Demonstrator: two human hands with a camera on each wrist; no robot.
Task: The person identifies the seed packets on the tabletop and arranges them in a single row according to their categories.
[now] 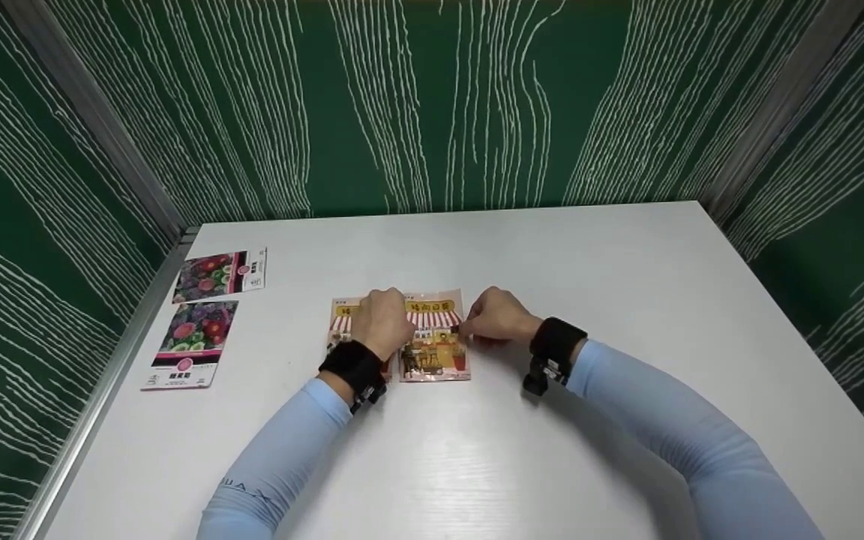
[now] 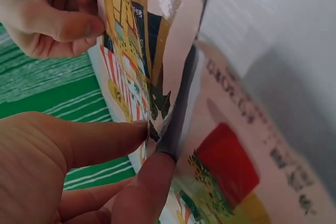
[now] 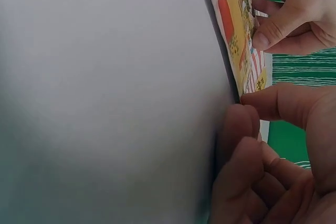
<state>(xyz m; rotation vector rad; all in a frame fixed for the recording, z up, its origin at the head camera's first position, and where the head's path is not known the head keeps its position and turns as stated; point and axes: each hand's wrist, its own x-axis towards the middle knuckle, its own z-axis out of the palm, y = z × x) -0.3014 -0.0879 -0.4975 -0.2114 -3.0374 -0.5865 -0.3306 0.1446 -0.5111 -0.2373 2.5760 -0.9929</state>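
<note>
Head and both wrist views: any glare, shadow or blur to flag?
Head: glare on the near part of the white table, soft shadow below the right sleeve. Left wrist: shiny highlights on the right packet; print on the left packet looks soft. Right wrist: table surface blurred and featureless, darker toward the lower left.

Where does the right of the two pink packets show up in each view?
Head: right packet, just below centre.
Left wrist: upper middle, seen at a slant.
Right wrist: upper right, seen at a slant.
Shared landmark: left hand, near centre in head, lower left in left wrist, upper right in right wrist.
</note>
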